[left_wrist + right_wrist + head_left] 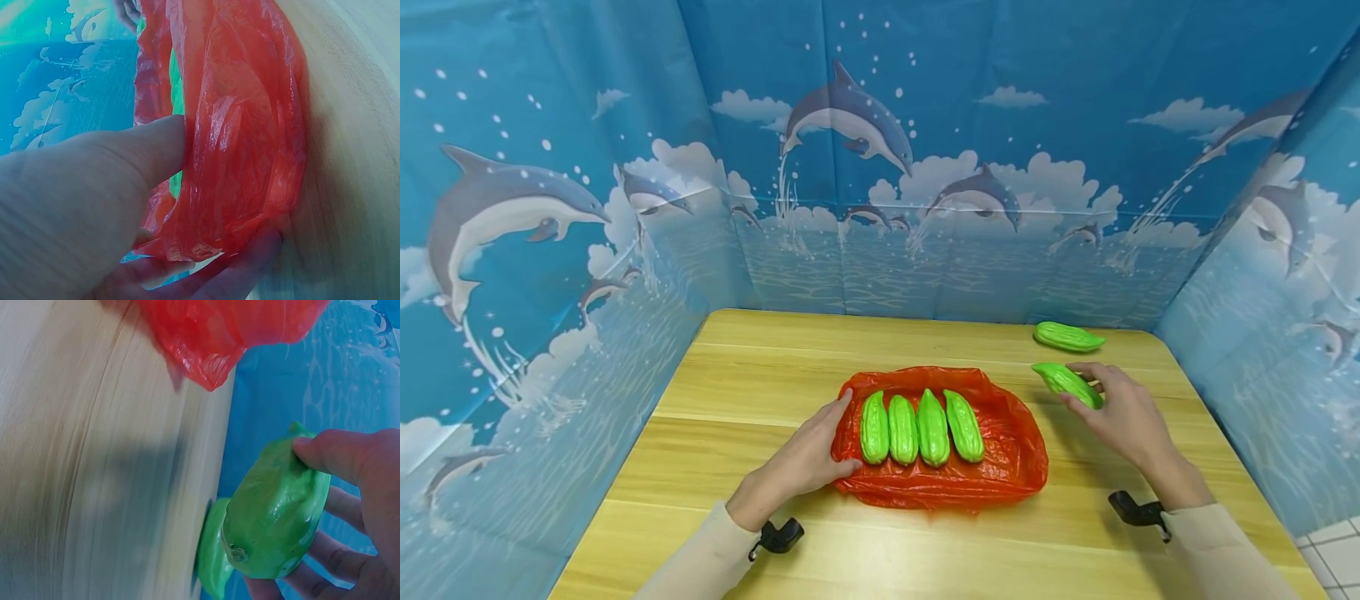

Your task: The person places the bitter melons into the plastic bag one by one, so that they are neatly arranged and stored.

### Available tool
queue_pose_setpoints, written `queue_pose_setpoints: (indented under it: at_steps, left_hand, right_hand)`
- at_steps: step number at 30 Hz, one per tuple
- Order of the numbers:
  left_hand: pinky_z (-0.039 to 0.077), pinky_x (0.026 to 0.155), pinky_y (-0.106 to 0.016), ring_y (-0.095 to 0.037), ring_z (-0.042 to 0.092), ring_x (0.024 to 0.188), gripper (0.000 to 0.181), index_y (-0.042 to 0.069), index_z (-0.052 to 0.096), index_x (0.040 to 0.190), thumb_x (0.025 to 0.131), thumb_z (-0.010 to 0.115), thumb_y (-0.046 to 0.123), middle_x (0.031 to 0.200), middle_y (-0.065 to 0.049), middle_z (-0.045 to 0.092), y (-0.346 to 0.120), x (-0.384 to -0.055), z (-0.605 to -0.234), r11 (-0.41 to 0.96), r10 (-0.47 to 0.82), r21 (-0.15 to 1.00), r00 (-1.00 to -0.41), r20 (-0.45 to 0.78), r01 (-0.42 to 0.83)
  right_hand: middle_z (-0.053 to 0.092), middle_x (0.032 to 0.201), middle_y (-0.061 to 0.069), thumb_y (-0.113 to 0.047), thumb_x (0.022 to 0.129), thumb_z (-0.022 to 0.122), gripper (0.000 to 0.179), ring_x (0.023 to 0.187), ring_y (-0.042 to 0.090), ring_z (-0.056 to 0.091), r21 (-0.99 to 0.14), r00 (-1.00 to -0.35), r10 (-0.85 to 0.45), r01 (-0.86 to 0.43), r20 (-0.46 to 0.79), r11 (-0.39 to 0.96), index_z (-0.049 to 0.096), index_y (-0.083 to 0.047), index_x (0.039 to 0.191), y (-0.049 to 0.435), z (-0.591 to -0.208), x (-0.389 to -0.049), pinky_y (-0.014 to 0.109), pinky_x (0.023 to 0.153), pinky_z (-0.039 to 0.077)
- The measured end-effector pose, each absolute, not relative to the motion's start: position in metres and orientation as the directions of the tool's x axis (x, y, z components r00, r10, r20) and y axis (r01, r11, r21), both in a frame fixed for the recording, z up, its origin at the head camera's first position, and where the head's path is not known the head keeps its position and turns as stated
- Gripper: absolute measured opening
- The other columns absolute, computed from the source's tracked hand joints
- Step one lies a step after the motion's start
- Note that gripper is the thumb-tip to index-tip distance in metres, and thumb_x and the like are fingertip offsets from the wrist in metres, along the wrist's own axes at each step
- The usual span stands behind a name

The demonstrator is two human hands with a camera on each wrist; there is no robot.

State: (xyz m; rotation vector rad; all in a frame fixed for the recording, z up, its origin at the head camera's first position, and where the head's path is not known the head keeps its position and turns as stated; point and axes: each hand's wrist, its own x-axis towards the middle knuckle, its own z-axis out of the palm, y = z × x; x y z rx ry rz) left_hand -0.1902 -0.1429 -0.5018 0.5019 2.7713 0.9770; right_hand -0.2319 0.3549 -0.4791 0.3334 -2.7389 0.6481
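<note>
A red plastic bag (1000, 450) lies flat on the wooden table (737, 400) with several green bitter gourds (917, 429) lined up on it. My left hand (808, 458) holds the bag's left edge, thumb and fingers pinching the red plastic (231, 156). My right hand (1120, 412) grips another green gourd (1066, 383) just right of the bag, held slightly above the table; the right wrist view shows the fingers curled round this gourd (278, 512). One more gourd (1067, 337) lies on the table behind it.
Blue dolphin-print curtains (880, 167) wall in the table on the left, back and right. The table's front edge runs near my sleeves. A strip of tiled floor (1333, 542) shows at the lower right.
</note>
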Motion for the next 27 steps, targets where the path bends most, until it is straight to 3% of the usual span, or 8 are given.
queue_pose_setpoints:
  at_steps: [14,27]
  left_hand:
    - [0.046,0.137,-0.064,-0.049,0.047,0.17,0.114,0.004,0.024,0.186,0.099,0.096,0.022,0.186,-0.027,0.04,-0.144,-0.191,-0.502,0.731,0.367,0.63,-0.929,-0.041,0.261]
    - [0.045,0.138,-0.065,-0.05,0.047,0.17,0.113,0.004,0.024,0.186,0.1,0.095,0.023,0.187,-0.027,0.04,-0.145,-0.19,-0.501,0.725,0.372,0.637,-0.927,-0.044,0.261]
  right_hand:
    - [0.08,0.133,0.032,-0.026,0.101,0.094,0.057,0.107,0.053,0.079,-0.395,-0.927,-0.141,-0.281,0.346,0.875,0.075,-0.001,0.148,0.338,-0.473,-0.23,0.074,0.086,0.064]
    - [0.081,0.131,0.029,-0.03,0.103,0.092,0.057,0.106,0.049,0.079,-0.414,-0.933,-0.136,-0.275,0.333,0.868,0.075,-0.002,0.149,0.321,-0.466,-0.226,0.071,0.085,0.065]
